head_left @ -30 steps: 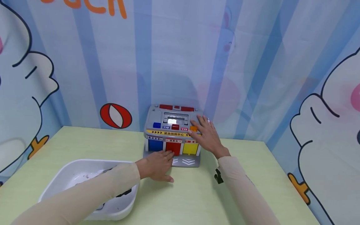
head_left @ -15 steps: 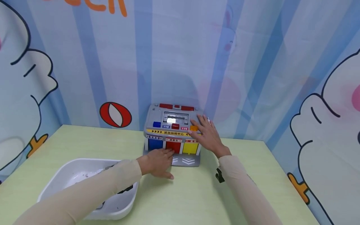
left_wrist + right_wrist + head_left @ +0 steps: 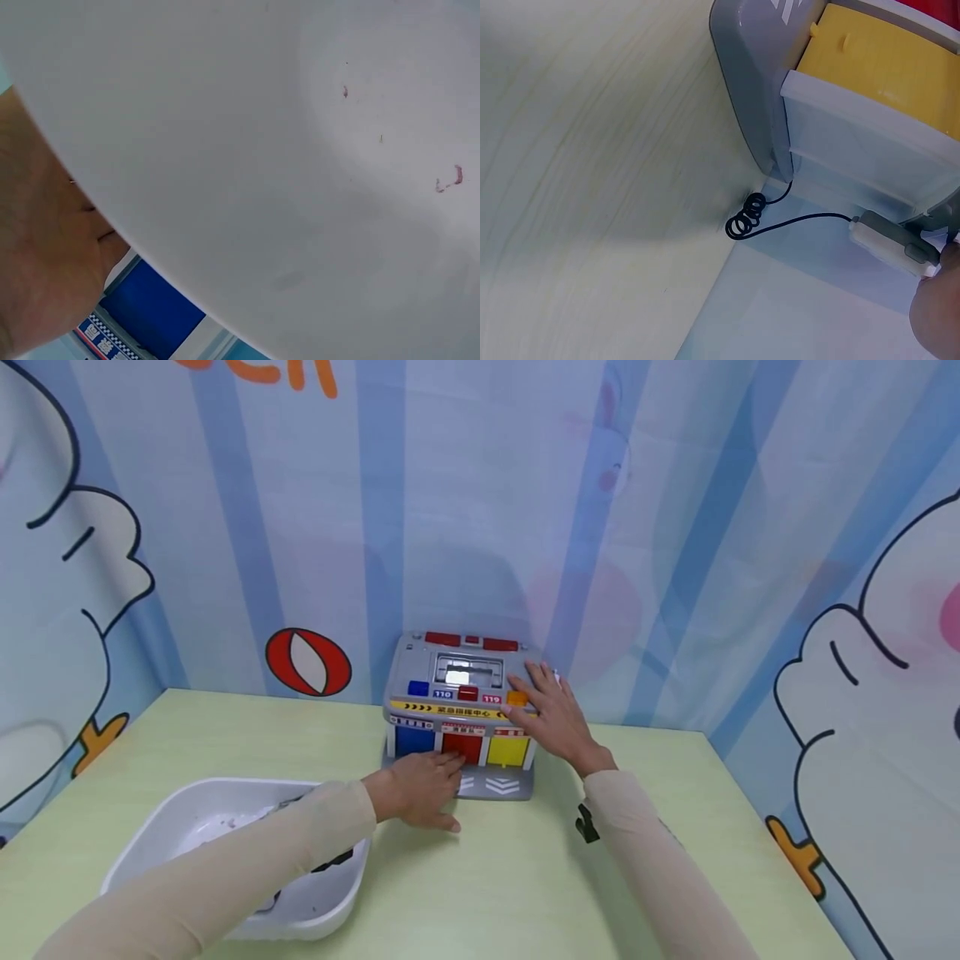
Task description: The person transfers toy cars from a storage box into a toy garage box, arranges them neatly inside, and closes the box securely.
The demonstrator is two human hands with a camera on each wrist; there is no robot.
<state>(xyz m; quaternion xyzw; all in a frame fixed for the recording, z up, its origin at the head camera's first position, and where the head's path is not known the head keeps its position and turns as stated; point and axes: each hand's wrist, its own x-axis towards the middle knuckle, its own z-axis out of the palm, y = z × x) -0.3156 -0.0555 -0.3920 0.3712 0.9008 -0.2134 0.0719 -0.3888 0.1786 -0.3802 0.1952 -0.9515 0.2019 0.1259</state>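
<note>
A toy emergency station (image 3: 450, 672) with a grey roof and blue, red and yellow doors stands at the back of the table. My right hand (image 3: 557, 717) lies with fingers spread over the right end of its roof, by the orange button (image 3: 517, 698). Low at the front, my left hand (image 3: 423, 789) reaches across the grey base, fingertips at the lower part of the red door (image 3: 461, 746). In the left wrist view the blue door (image 3: 154, 307) shows past that hand. The right wrist view shows the yellow door (image 3: 885, 64) and the white side wall (image 3: 847, 150).
A white basin (image 3: 180, 802) stands at the front left under the left forearm, with grey and dark pieces inside. A small grey and white handset (image 3: 892, 244) on a coiled black cord (image 3: 748, 217) hangs at the station's right side. A printed curtain (image 3: 465, 510) closes off the back.
The whole head view has shifted slightly upward. Both hands keep their places on the toy station.
</note>
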